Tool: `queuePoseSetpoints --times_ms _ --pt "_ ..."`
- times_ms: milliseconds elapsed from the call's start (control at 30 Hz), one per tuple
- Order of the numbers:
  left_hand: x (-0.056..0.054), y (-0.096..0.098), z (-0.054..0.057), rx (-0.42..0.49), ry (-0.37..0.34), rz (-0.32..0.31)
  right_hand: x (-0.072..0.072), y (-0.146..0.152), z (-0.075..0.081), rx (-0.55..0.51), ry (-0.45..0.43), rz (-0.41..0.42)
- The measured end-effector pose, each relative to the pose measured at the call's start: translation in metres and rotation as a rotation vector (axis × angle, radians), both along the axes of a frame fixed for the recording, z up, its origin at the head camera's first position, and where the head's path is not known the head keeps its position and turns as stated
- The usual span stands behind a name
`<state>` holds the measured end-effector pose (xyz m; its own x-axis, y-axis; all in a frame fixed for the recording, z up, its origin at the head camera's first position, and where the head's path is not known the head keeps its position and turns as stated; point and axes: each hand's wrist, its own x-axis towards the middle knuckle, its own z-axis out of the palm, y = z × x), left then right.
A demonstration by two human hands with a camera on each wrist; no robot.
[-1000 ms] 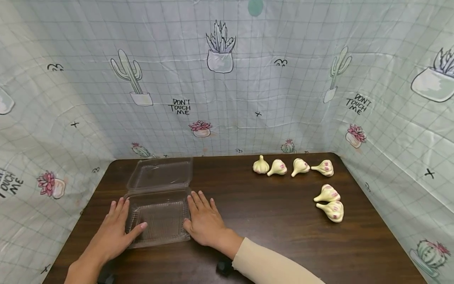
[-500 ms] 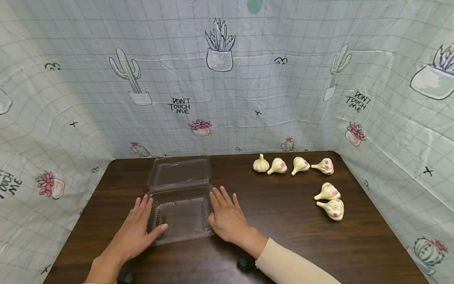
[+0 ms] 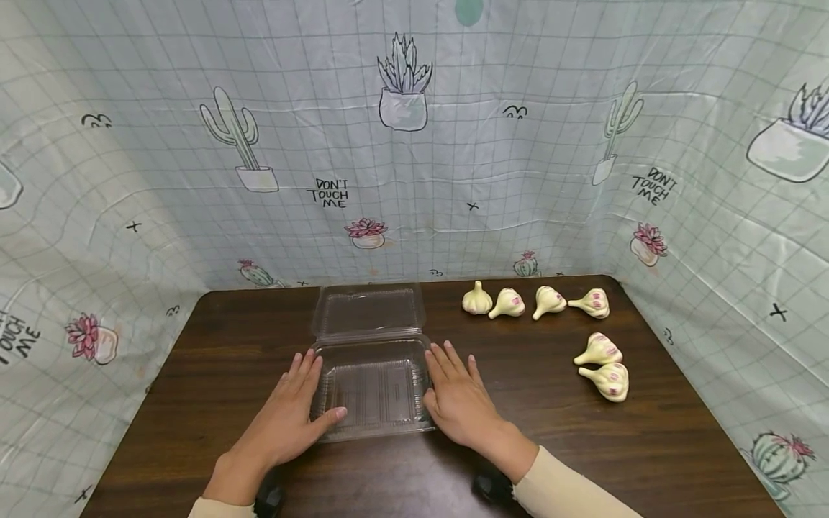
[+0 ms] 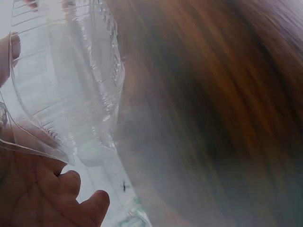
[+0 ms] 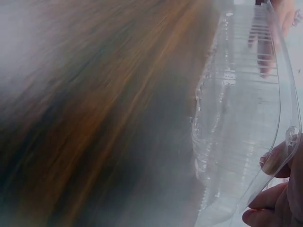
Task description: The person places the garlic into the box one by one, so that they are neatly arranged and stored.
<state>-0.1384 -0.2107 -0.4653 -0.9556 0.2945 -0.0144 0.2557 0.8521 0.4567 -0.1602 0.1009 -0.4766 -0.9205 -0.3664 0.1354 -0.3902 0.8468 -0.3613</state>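
Observation:
A clear plastic clamshell container (image 3: 372, 392) lies unfolded on the dark wooden table, its lid (image 3: 370, 309) laid back toward the curtain. At the tray's left edge, my left hand (image 3: 291, 414) grips the rim with the thumb laid over the near corner. The right hand (image 3: 463, 403) holds the opposite edge. From the left wrist, the tray wall (image 4: 71, 75) shows with fingers (image 4: 94, 205) below the rim. The right wrist view has the tray's side (image 5: 236, 123) and fingertips (image 5: 272, 163) at its rim. No contents show in the tray.
Several garlic bulbs lie at the right: a back row with a garlic bulb (image 3: 477, 299) at its left end, and two nearer ones, including a garlic bulb (image 3: 607, 381). A patterned curtain (image 3: 414, 180) borders the table (image 3: 537, 432) behind and at both sides.
Both hands have slid the container rightward across the table, from the left part to near the middle, and turned it slightly straighter. The garlic bulbs have not moved.

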Motion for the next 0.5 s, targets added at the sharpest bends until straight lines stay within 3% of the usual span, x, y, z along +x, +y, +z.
queuePoseSetpoints --times_ms 200,500 --pt "-0.012 0.021 -0.001 -0.016 -0.005 -0.058 0.004 0.022 0.001 0.006 0.036 -0.05" --pt "-0.024 0.039 -0.002 -0.017 -0.014 -0.086 0.002 0.038 0.0 -0.012 0.044 -0.092"
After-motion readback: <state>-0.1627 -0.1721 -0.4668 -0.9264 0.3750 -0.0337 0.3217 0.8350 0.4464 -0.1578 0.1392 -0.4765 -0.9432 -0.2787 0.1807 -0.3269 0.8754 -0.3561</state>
